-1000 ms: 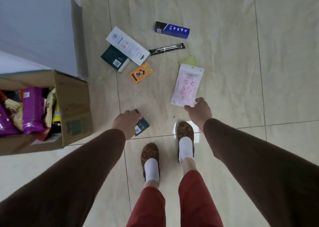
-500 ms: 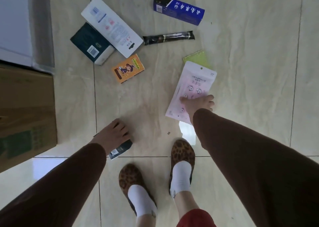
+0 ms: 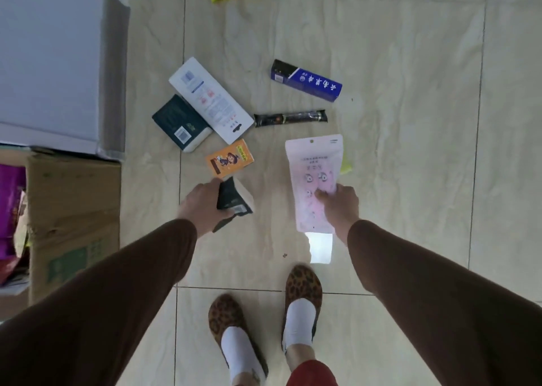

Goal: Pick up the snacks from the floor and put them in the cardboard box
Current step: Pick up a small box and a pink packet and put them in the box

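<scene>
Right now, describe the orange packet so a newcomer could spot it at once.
Start at the cardboard box on the left, then look right across the floor tiles. The orange packet lies flat just beyond the left hand, below the long white box. It alone is orange, with a cartoon figure.

Long dark-brown sleeves (image 3: 123,306) cover both arms; red trousers (image 3: 311,375), white socks (image 3: 299,321) and leopard-print slippers (image 3: 303,281) below.

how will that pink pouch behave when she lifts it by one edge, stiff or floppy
Probably floppy: the pink pouch is a flat, thin film bag, and the right hand pinches only its lower side, so the far end may droop. It looks light for its size. The glossy film could be slippery.
</scene>
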`<action>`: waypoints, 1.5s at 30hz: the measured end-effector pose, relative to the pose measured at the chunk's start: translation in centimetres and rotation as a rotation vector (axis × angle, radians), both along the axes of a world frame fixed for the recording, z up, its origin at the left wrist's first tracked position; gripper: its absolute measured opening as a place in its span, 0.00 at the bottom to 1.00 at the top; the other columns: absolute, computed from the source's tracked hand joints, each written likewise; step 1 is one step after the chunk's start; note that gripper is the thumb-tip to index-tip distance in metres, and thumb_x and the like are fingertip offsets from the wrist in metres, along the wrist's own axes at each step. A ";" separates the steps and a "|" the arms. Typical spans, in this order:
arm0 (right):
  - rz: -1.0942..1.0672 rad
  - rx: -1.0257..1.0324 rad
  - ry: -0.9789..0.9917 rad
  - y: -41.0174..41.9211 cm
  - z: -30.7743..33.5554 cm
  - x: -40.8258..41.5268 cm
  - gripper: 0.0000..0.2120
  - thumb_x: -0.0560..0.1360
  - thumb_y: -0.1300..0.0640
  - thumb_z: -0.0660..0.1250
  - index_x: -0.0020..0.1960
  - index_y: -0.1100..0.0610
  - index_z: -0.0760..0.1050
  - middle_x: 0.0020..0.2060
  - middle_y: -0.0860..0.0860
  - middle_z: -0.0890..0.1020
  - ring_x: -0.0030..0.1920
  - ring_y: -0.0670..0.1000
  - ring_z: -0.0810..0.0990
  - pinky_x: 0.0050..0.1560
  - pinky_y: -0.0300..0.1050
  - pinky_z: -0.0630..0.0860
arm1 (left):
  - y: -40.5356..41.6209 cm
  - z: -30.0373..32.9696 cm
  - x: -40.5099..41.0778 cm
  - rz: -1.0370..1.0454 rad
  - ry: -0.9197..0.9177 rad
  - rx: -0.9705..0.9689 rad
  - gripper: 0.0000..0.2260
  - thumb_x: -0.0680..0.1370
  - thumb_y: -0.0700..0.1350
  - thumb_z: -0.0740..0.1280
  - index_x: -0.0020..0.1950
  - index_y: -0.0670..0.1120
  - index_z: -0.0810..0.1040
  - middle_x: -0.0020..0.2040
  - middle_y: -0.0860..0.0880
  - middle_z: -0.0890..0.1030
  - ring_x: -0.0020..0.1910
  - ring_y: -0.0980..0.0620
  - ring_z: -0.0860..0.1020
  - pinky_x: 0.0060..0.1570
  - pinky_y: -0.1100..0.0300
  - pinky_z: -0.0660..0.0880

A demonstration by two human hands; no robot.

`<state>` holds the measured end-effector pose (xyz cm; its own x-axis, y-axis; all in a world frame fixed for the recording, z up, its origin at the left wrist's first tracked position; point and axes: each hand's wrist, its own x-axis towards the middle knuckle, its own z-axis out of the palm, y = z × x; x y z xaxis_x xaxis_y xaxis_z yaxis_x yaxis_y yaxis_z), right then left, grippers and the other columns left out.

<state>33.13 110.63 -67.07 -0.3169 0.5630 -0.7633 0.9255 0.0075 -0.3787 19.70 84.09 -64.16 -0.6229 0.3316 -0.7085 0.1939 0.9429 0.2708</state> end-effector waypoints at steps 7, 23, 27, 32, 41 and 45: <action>0.181 0.073 -0.011 4.6 -2.6 -6.0 0.23 0.75 0.48 0.72 0.66 0.59 0.75 0.60 0.56 0.79 0.63 0.62 0.73 0.65 0.59 0.74 | 4.0 -3.4 -7.1 -0.114 0.040 -0.084 0.35 0.70 0.63 0.74 0.71 0.47 0.73 0.76 0.44 0.66 0.75 0.43 0.63 0.73 0.46 0.63; 0.255 0.112 -0.071 0.1 -1.4 -5.3 0.11 0.78 0.47 0.67 0.54 0.54 0.78 0.49 0.52 0.84 0.52 0.58 0.81 0.57 0.54 0.75 | 4.3 -3.8 -1.8 0.151 -0.085 0.012 0.35 0.68 0.65 0.74 0.70 0.50 0.73 0.57 0.46 0.69 0.57 0.43 0.72 0.62 0.48 0.73; 0.201 -0.033 0.021 -2.5 3.7 -3.7 0.09 0.78 0.53 0.68 0.55 0.56 0.78 0.47 0.50 0.84 0.49 0.55 0.84 0.48 0.49 0.81 | 2.0 0.8 -0.2 0.323 -0.093 0.069 0.37 0.70 0.61 0.75 0.74 0.49 0.69 0.59 0.46 0.68 0.59 0.43 0.72 0.63 0.47 0.75; 0.254 -0.099 0.091 -7.5 10.0 -3.2 0.10 0.78 0.50 0.69 0.56 0.54 0.78 0.47 0.48 0.85 0.48 0.52 0.84 0.53 0.54 0.84 | -2.6 8.3 1.2 0.503 -0.054 0.091 0.36 0.71 0.60 0.75 0.75 0.49 0.69 0.59 0.47 0.70 0.58 0.45 0.72 0.60 0.50 0.75; 0.312 -0.137 0.201 -20.4 19.6 -2.3 0.10 0.77 0.48 0.70 0.53 0.53 0.78 0.45 0.49 0.84 0.46 0.51 0.84 0.47 0.49 0.83 | -13.9 20.8 4.6 0.786 0.003 0.321 0.30 0.73 0.54 0.76 0.72 0.48 0.72 0.59 0.48 0.68 0.55 0.48 0.75 0.55 0.58 0.73; 0.300 -0.139 0.217 -28.3 23.7 -1.0 0.10 0.76 0.49 0.70 0.54 0.52 0.79 0.45 0.48 0.85 0.46 0.52 0.85 0.49 0.52 0.84 | -22.6 24.1 6.7 0.889 0.056 0.365 0.29 0.72 0.53 0.77 0.70 0.49 0.72 0.60 0.47 0.68 0.54 0.47 0.73 0.57 0.56 0.74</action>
